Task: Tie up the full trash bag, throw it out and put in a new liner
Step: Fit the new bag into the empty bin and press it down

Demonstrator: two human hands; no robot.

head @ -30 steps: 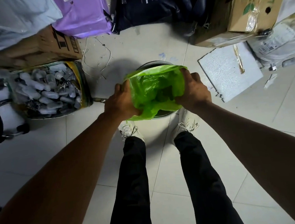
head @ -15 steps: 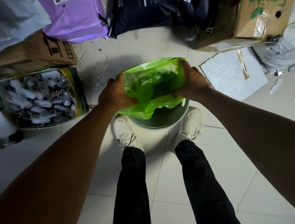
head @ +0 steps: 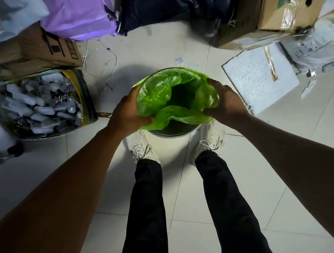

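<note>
A translucent green liner (head: 159,95) sits with its mouth open in a round trash bin (head: 174,130) on the floor between my feet. My left hand (head: 125,111) grips the liner's left edge against the bin's rim. My right hand (head: 225,99) grips the liner's right edge. The far edge of the liner lies over the bin's back rim; the near edge droops inward, leaving the front rim bare. The inside of the liner looks dark and I cannot tell what it holds.
A container of clear plastic bottles (head: 40,104) stands at the left. Cardboard boxes (head: 284,5), a purple bag (head: 77,15) and a dark bag (head: 168,4) crowd the back. A white foam slab (head: 258,79) lies at the right. Thin wire (head: 99,63) trails on the tiles.
The liner was bunched between my hands above the bin; now both hands have lowered and spread it, so its mouth is open inside the bin.
</note>
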